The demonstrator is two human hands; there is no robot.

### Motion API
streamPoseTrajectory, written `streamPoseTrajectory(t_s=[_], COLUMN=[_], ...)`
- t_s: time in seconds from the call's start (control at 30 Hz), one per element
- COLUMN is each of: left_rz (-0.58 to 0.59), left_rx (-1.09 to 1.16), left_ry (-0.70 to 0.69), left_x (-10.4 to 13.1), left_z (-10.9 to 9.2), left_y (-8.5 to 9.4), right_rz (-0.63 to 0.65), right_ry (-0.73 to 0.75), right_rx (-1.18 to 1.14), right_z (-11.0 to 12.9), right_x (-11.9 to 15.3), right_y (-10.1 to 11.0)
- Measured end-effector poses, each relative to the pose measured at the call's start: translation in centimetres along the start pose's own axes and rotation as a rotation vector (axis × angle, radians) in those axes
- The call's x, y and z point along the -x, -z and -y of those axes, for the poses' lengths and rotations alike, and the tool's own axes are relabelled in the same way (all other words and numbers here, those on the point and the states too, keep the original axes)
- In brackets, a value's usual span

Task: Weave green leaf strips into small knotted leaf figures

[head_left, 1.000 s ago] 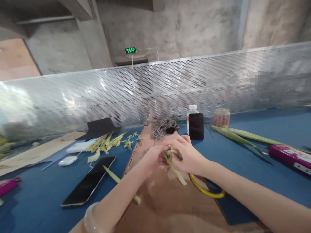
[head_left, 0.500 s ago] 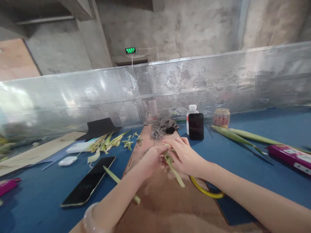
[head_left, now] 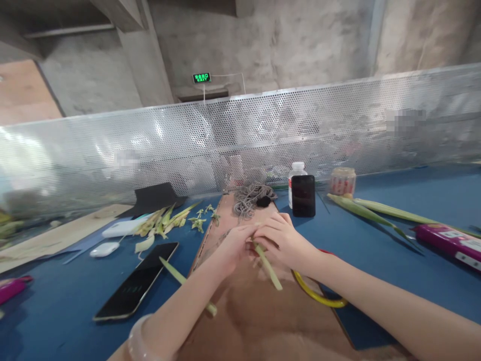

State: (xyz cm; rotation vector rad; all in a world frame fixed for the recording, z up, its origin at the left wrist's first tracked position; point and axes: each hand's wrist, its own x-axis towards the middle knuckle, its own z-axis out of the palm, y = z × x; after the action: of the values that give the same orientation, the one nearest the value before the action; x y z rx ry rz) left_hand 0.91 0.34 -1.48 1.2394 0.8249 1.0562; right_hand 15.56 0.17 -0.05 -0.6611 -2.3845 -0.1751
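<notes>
Pinching the pale leaf strip [head_left: 268, 266] near the frame's centre, the left hand [head_left: 236, 246] and right hand [head_left: 286, 241] are holding their fingers pressed together; gentle, even tension is probably preventing splits.

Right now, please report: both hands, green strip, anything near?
Left hand, right hand: together, holding green strip. Strip's end protruding. Yellow ring near right forearm.

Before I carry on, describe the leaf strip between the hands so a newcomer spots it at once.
Find the brown board running down the middle of the blue table. Over it, the left hand and right hand meet, and the pale green strip pokes out below them. Its upper end is hidden by the hands, unlike the loose strip that passes beneath the left forearm.
</notes>
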Motion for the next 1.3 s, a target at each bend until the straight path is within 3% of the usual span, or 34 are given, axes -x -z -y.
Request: streamPoseTrajectory(t_s=[0.33, 0.57, 0.93, 1.3], left_rz=[-0.077, -0.007, 0.064, -0.023], left_rx=[-0.012, -0.042, 0.006, 0.026], left_ry=[0.015, 0.025, -0.045, 0.000], left_x=[-0.2, -0.3, -0.1, 0.1], left_z=[0.2, 0.2, 0.7, 0.1], left_y=[0.3, 0.0, 0.2, -0.6], right_rz=[0.000, -0.087, -0.083, -0.184], right_ry=[-0.021, -0.097, 0.019, -0.096], right_rx=[-0.105, -0.136, -0.028, -0.043], right_z=[0.3, -0.1, -0.1, -0.4], right_x=[0.1, 0.2, 0.0, 0.1], right_y=[0.1, -0.5, -0.1, -0.9])
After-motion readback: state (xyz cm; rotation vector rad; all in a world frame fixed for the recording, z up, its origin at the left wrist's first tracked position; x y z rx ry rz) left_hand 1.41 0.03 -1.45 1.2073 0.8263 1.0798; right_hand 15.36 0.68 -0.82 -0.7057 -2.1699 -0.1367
